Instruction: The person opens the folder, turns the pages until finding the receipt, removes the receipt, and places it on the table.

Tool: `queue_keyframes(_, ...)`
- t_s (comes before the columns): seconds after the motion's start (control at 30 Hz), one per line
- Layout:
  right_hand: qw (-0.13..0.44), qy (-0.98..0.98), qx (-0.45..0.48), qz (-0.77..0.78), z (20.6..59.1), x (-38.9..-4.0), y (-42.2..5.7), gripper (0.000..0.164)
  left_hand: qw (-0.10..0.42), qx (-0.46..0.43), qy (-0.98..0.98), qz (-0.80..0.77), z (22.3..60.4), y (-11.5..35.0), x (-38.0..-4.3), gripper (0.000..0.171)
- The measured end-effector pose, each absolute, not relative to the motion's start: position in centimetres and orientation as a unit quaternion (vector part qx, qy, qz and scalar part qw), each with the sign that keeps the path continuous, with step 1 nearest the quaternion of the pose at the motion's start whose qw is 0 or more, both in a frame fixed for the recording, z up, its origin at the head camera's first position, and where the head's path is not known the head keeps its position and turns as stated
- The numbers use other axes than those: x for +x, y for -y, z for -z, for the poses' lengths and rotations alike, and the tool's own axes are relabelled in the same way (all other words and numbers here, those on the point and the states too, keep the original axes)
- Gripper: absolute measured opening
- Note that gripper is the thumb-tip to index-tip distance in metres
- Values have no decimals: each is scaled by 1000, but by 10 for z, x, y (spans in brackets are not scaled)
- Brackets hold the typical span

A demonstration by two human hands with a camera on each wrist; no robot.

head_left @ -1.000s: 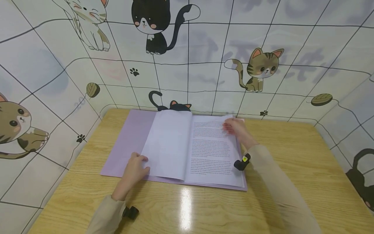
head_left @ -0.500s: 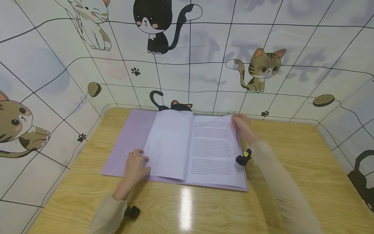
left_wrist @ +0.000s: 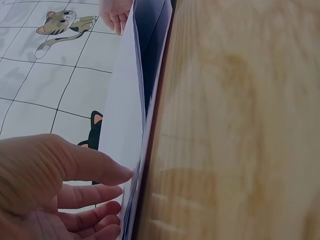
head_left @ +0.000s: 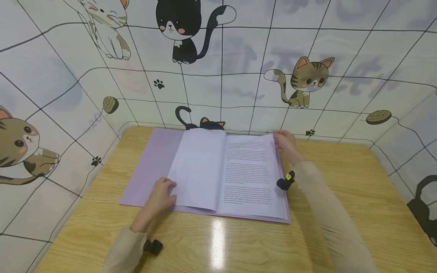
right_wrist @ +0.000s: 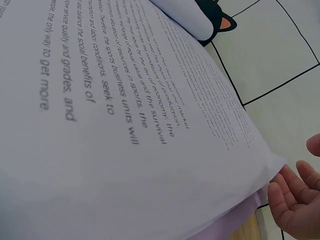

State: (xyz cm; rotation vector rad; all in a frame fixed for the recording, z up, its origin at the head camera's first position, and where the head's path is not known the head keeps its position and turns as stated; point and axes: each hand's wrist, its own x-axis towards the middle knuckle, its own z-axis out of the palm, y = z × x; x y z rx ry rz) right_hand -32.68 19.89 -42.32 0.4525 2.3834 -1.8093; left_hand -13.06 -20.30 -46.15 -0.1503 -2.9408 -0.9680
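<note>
A lavender folder [head_left: 146, 170] lies spread on the wooden table with white sheets inside. Its left sheet [head_left: 196, 170] looks blank; the right sheet [head_left: 248, 174] carries printed text. My left hand [head_left: 159, 195] rests at the lower left edge of the blank sheet, thumb and fingers loosely bent and apart. At the top right corner of the printed sheet is my right hand [head_left: 286, 146]. In the right wrist view, its fingertips [right_wrist: 284, 187] are right at that lifted corner, while the thumb [right_wrist: 314, 145] stands off from the paper.
Behind the wooden table [head_left: 327, 189] stands a white wall covering [head_left: 239, 94] with grid lines and cartoon cats. Both wrists wear small black cameras, such as the right wrist camera [head_left: 285, 181]. The folder's back edge lies close to the wall.
My right hand has moved up and right from over the printed sheet to its top right corner. The left hand has stayed nearly in place, with its fingers shifting slightly.
</note>
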Motion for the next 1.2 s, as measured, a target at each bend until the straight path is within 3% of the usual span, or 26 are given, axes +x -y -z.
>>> queue_keyframes(0.4,67,-795,134,587,421,-325,-204,45,14,-79,930,357,466,217,-135,39)
queue_keyframes(1.2,154,-745,46,647,390,-292,-196,55,3,-88,926,368,467,224,-141,48)
